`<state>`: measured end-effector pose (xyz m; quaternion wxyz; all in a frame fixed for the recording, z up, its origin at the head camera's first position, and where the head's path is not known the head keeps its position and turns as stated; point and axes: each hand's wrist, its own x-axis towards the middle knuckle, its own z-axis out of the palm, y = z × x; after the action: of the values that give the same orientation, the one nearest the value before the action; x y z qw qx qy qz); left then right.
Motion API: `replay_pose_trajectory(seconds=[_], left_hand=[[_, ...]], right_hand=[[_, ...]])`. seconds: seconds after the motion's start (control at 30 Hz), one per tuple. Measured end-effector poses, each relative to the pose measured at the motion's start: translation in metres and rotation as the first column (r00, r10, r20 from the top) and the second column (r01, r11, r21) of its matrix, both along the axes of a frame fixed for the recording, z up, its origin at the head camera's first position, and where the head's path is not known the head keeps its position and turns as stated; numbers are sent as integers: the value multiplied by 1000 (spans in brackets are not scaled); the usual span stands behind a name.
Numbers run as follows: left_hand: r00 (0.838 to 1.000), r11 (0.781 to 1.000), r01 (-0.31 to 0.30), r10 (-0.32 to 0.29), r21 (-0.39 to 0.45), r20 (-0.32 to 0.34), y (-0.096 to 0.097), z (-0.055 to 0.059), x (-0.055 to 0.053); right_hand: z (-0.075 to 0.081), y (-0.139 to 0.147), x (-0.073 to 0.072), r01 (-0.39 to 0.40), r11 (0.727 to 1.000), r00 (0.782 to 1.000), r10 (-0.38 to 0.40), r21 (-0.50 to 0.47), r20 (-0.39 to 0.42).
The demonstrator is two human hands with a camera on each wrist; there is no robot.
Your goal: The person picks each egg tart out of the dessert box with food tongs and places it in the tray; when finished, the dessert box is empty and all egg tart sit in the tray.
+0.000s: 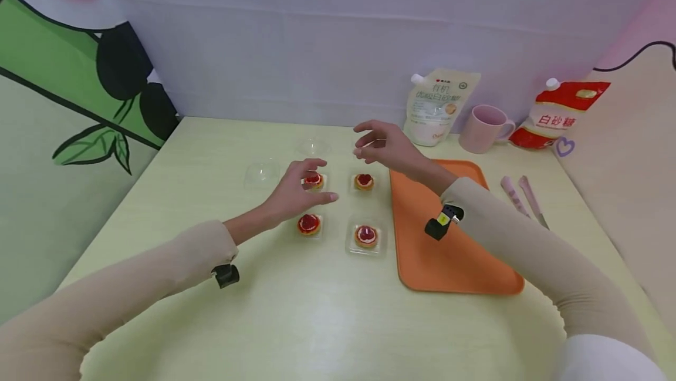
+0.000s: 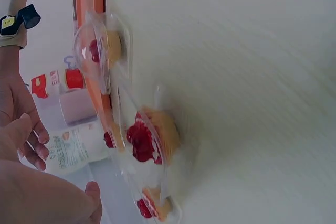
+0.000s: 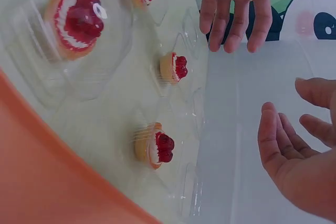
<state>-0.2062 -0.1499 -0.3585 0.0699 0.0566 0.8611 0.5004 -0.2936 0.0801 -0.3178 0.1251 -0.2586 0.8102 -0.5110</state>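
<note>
Beige sleeves (image 1: 158, 260) lead to the left hand (image 1: 297, 192) and right hand (image 1: 392, 147), fingers loosely parted, both empty. Four tarts (image 1: 366, 236) occupy clear packs (image 1: 352, 247) on the counter (image 1: 296, 316); lowering the left hand could crush one.

At two o'clock in the head view, the cream spouted sugar pouch (image 1: 438, 115) reads 有机 with 优级白砂糖 beneath; its finer print is illegible. Nearer three o'clock, the red-and-white spouted sugar pouch (image 1: 553, 115) reads 白砂糖. The wristband's yellow label (image 1: 442, 218) is too small to read.
</note>
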Motion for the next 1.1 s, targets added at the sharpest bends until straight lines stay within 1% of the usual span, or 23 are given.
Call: replay_pose_trajectory(seconds=[0.07,0.2,0.3,0.37,0.5,0.6,0.77,0.87,0.93,1.0,1.1], left_hand=[[1000,1000,21,-21,13,1,9,-2,3],[997,996,72,-71,51,-24,27,-7,13],[994,993,106,-104,50,-40,40,-11,21],[993,992,114,-112,46,-40,48,-15,25],[996,996,83,-82,26,-31,60,-25,32],[997,998,61,-61,7,-36,69,-32,36],[997,998,53,-51,32,-53,80,-42,42],[998,998,30,-27,56,-60,82,-48,44],[998,998,18,-14,64,-57,82,-53,45],[998,997,16,-12,73,-64,81,-59,46],[995,997,45,-39,62,-92,80,-67,47]], right_hand=[[-4,8,5,8,1000,1000,-8,0,0],[-13,22,17,12,999,1000,-11,31,-12],[-20,31,27,8,998,1000,-8,67,-6],[-26,36,32,14,995,1000,-14,95,-6],[-37,45,42,5,992,1000,-2,127,-23],[-45,50,49,-19,990,998,26,137,-53],[-53,54,61,-36,984,993,55,175,-106],[-57,53,66,-55,979,986,84,198,-141],[-61,53,70,-71,971,978,113,230,-175],[-64,52,73,-86,957,965,150,279,-215],[-65,50,79,-99,931,952,191,352,-238]])
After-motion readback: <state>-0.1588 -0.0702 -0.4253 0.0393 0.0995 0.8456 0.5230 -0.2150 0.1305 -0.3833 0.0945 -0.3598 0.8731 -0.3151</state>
